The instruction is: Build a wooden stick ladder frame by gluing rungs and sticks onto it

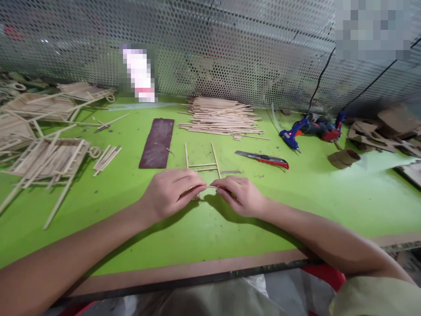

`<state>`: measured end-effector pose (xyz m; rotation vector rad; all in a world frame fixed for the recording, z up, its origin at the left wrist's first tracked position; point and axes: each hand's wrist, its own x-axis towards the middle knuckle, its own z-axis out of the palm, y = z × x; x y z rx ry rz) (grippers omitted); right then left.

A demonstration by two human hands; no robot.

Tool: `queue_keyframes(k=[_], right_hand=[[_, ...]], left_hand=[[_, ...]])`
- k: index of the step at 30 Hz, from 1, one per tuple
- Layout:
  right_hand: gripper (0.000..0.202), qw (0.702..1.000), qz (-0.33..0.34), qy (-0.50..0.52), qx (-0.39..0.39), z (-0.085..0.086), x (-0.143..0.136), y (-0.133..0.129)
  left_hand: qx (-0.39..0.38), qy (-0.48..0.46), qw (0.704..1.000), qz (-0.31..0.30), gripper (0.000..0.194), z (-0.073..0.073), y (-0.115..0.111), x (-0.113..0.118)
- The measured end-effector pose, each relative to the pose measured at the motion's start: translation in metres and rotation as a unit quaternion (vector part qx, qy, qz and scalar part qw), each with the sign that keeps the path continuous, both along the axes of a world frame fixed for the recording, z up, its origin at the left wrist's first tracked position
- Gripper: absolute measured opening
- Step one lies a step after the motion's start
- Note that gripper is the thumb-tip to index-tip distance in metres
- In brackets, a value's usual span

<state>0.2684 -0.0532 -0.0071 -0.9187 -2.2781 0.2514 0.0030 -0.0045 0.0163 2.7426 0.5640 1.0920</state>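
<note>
Fingertips of the left hand [171,191] and right hand [240,195] are pinched together on a thin wooden stick [210,187], held crosswise at the near end of a small ladder-like stick frame [202,164]. Its two slim rails are laid flat on the smooth green table [138,219], long axis pointing away. Farther back, a red utility knife [263,159], a dark sandpaper strip [157,143] and a pile of pale sticks [222,116] are seen.
</note>
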Motion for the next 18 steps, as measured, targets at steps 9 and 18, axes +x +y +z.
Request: queue_keyframes(k=[9, 18], right_hand=[[0.028, 1.000, -0.003, -0.021, -0.001, -0.0009, -0.0017, -0.0040], [0.027, 0.998, -0.001, 0.048, -0.047, 0.0003, -0.0044, -0.0041]], left_hand=[[0.011, 0.029, 0.999, -0.019, 0.025, -0.0005, -0.0066, 0.0044], [-0.054, 0.044, 0.998, -0.007, 0.033, -0.0045, -0.0102, 0.0087]])
